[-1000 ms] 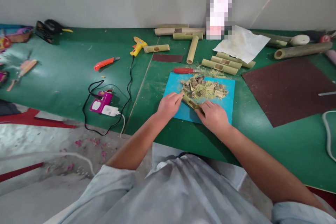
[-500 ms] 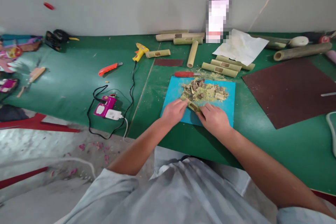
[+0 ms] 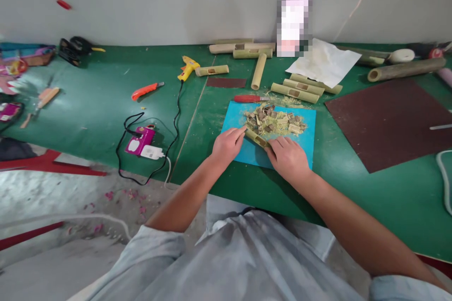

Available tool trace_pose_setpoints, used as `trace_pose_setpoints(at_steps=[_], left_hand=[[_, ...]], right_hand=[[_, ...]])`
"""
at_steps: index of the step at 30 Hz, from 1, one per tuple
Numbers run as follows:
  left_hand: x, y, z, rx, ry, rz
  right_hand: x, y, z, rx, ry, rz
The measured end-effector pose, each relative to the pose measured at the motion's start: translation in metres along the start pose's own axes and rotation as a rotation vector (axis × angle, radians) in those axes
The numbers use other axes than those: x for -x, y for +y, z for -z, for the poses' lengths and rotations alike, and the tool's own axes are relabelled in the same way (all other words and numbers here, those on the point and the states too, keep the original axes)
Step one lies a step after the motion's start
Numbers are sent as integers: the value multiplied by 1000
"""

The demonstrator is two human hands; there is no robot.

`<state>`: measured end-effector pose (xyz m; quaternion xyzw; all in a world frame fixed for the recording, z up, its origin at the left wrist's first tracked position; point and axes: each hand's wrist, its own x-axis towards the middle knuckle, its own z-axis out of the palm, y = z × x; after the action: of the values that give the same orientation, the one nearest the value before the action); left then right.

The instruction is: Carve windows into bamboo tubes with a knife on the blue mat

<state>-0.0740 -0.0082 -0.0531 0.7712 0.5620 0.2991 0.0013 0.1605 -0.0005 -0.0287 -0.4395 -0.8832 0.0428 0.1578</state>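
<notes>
A short green bamboo piece (image 3: 257,138) with a cut-out slot lies slantwise on a blue cutting mat (image 3: 302,137). My left hand (image 3: 226,145) is closed on its left end. My right hand (image 3: 288,158) is closed over its right end, and whether it also holds a tool is hidden. Just beyond the piece sits a heap of bamboo chips and shavings (image 3: 274,120). A red-handled knife (image 3: 249,99) lies at the mat's far edge.
On the green table lie several bamboo tubes (image 3: 295,90), a yellow glue gun (image 3: 188,67) with its black cord, an orange utility knife (image 3: 145,90), a pink power strip (image 3: 139,140), white paper (image 3: 323,62), a brown sheet (image 3: 388,120) at right and a long pole (image 3: 406,68).
The view shifted a little. Both hands stayed on the bamboo piece, drawing slightly closer together and then apart again; the piece hardly moved on the mat.
</notes>
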Motion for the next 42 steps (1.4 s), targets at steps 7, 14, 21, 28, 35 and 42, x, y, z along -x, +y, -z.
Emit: trace_pose_setpoints(at_steps=[7, 14, 21, 28, 35, 42], left_hand=[[7, 9, -7, -13, -23, -31], [9, 9, -5, -11, -43, -45], [18, 26, -1, 48, -78, -92], [7, 8, 10, -4, 3, 37], [7, 5, -1, -19, -15, 5], [6, 1, -5, -36, -59, -69]], right_hand=[[-1, -4, 2, 36, 6, 31], [-3, -2, -2, 28, -6, 40], [-3, -1, -6, 2, -17, 41], [-4, 0, -6, -20, 1, 27], [-1, 3, -9, -79, 11, 70], [-2, 7, -11, -121, 25, 78]])
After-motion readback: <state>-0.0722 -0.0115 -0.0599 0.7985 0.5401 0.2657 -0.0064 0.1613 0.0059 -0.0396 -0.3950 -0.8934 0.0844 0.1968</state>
